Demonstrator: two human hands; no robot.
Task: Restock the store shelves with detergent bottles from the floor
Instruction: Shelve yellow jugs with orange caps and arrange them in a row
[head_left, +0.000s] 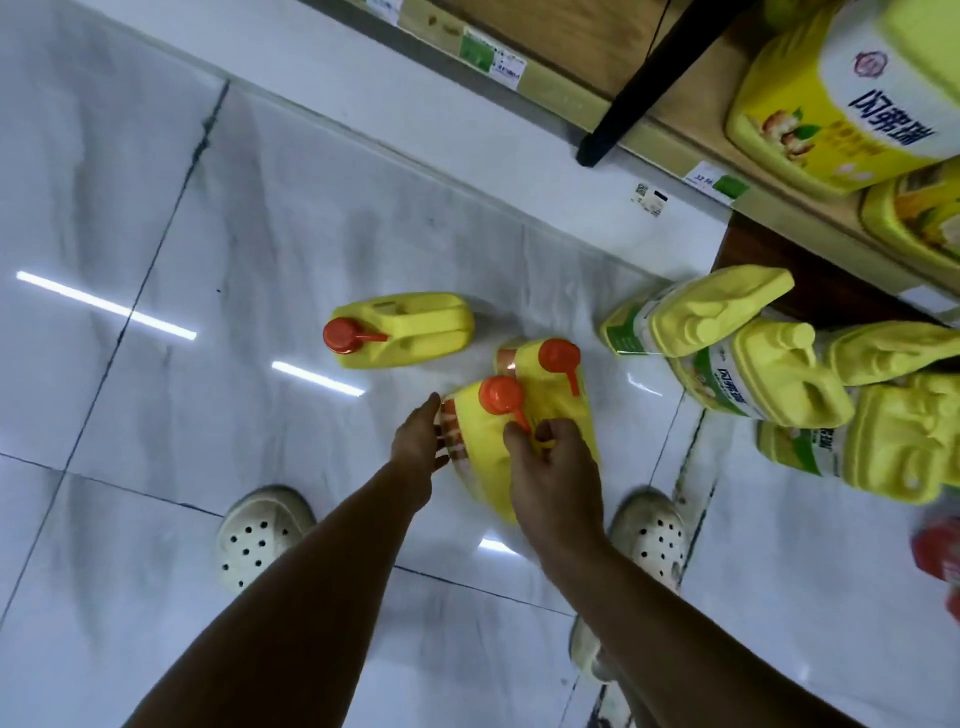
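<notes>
Three yellow detergent bottles with orange pump caps stand on the tiled floor. The nearest bottle (480, 441) is between my hands. My left hand (418, 441) lies against its left side with fairly straight fingers. My right hand (550, 467) curls its fingers round the bottle's yellow handle. A second bottle (558, 379) stands right behind it, touching. The third bottle (410, 330) stands apart to the left. More yellow bottles (769, 384) fill the low shelf at the right, and others (841, 109) sit on the shelf above.
Wooden shelf edges with price tags (493, 57) run across the top. A black shelf bracket (639, 98) juts out at the upper right. My two white clogs (260, 535) stand on the glossy grey tiles. A red object (940, 556) shows at the right edge.
</notes>
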